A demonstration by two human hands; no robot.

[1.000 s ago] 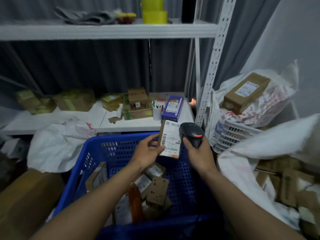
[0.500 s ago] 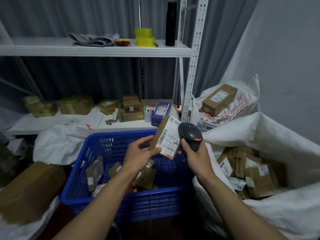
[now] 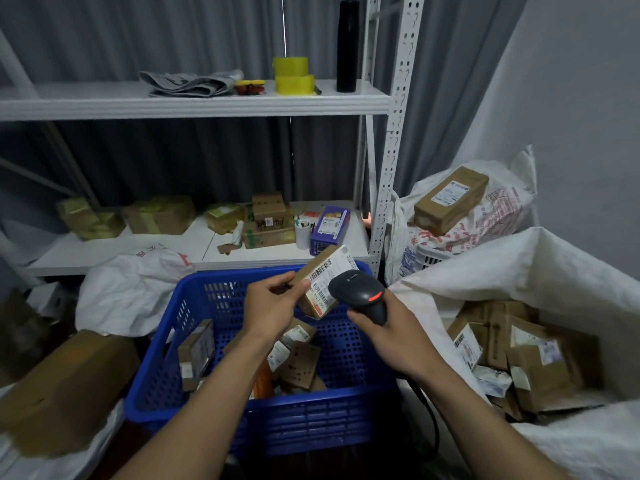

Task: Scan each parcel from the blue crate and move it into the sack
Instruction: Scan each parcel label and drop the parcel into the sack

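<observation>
Left hand [image 3: 273,308] fingers pinch a labelled brown cardboard parcel [image 3: 320,282] above the blue plastic crate [image 3: 242,420]; right hand [image 3: 391,336] grips a black handheld scanner [image 3: 360,294] touching it. The white woven sack [image 3: 519,268] lies open right, white metal shelving [image 3: 394,140] behind.

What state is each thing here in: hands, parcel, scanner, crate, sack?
Blue crate: holds several parcels.
Sack: open, parcels inside.
Parcel: lifted, tilted, label showing.
Scanner: beside the label, red strip showing.
Left hand: grips the parcel.
Right hand: grips the scanner.
</observation>
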